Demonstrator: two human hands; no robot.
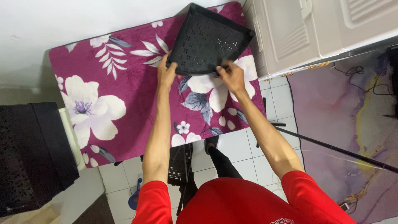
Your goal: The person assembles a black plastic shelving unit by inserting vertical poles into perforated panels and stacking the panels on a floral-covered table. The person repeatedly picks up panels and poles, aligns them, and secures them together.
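Note:
A black square perforated plastic tray rests tilted on a table covered with a magenta cloth printed with white flowers. My left hand grips the tray's near left corner. My right hand holds the tray's near edge on the right. Both arms reach forward from red sleeves.
A white plastic drawer cabinet stands right of the table. A black perforated container sits at the left. Below lie white floor tiles, a purple patterned mat, a thin black rod and another black perforated piece.

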